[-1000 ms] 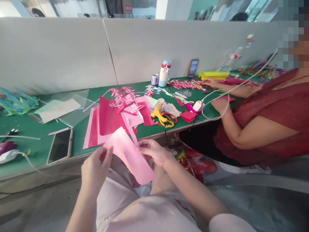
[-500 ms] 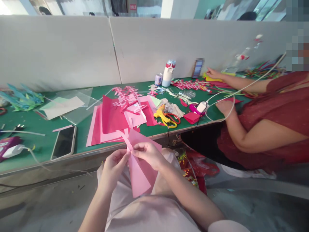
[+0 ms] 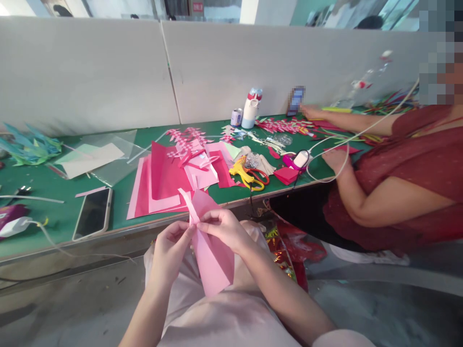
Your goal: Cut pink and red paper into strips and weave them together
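Through the head camera I watch the bare left hand (image 3: pixel 171 246) and bare right hand (image 3: pixel 226 231) meet thumb to thumb above the wearer's lap (image 3: pixel 202 313), fingertips pinched on a pale pink paper sheet (image 3: pixel 214 267). A second ago the hands were well apart, the sheet spread flat between them; now it hangs folded and narrowed below the joined grip, a slim pale pink paper strip (image 3: pixel 188 202) rising above, and I judge the work has passed from handling the sheet to fixing one spot. Whether strip and sheet are a single piece, I cannot tell. Beyond, on the green-topped bench (image 3: pixel 121 197), a white-cased dark-screened phone (image 3: pixel 93 212) lies at left; near centre I see a stack of pink and crimson paper sheets (image 3: pixel 170 176), and just to its right a yellow pistol-shaped tool (image 3: pixel 239 168). Farther back lie pink-and-red woven paper chains (image 3: pixel 186 142), with a white-and-blue bottle (image 3: pixel 249 112) upright behind. At far right a co-worker in a dark red top (image 3: pixel 383 164) stretches a hand (image 3: pixel 310 113) beside a tilted phone. A pale partition (image 3: pixel 108 72) closes my view.
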The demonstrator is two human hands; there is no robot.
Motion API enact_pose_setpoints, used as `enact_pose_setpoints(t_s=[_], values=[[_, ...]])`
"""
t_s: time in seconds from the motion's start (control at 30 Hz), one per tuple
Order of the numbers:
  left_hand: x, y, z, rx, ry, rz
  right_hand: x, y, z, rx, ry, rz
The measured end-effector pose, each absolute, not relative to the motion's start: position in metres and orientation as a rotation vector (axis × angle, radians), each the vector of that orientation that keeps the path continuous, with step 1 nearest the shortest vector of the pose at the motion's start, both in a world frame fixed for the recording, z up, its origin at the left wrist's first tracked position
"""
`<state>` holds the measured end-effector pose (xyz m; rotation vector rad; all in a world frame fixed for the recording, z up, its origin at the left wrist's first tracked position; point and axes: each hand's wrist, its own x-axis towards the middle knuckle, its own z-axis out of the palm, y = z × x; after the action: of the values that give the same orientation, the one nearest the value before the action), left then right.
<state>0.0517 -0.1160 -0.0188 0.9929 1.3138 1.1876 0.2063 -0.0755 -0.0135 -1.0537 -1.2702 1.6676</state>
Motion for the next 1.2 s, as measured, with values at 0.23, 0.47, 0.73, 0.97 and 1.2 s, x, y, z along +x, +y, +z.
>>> enact_pose_setpoints(t_s=[0.23, 0.47, 0.73, 0.97, 1.2], values=[[0.054, -0.118, -0.019, 0.969, 1.394, 1.235, 0.205, -0.077, -0.015, -1.059, -1.243, 1.583], [0.056, -0.118, -0.015, 1.027, 1.464, 1.225, 0.205, -0.074, -0.018, -1.004, -1.278, 1.58], [0.057, -0.116, -0.02, 0.986, 1.393, 1.301, 0.206, -0.075, -0.015, -0.982, -1.336, 1.536], [0.061, -0.118, -0.019, 0.858, 1.301, 1.382, 0.203, -0.077, -0.019, -0.921, -1.272, 1.533], [0.063, -0.117, -0.015, 0.795, 1.263, 1.398, 0.203, -0.079, -0.017, -0.869, -1.146, 1.584]])
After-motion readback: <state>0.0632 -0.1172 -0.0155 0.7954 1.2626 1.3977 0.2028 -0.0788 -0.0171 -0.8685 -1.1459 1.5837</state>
